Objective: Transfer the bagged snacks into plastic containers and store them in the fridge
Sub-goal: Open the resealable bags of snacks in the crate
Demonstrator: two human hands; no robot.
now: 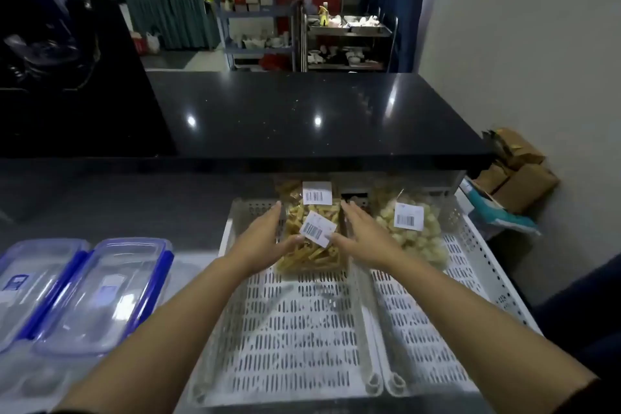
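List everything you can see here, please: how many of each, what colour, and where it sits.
Stick snack bags: two, yellow-brown, white barcode labels, stacked in the left white tray, between the hands.
Puff snack bag: one, pale yellow, in the right white tray.
Trays: two, white, perforated, side by side in front of the person.
Containers: two, clear with blue clips, on the grey counter at left.
Black countertop: one, glossy, behind the trays.
Cardboard boxes: a few, brown, by the right wall.
Carts: two, metal, holding dishes, in the background.
Left hand: fingers straight, against the bags' left side.
Right hand: fingers straight, against their right side.
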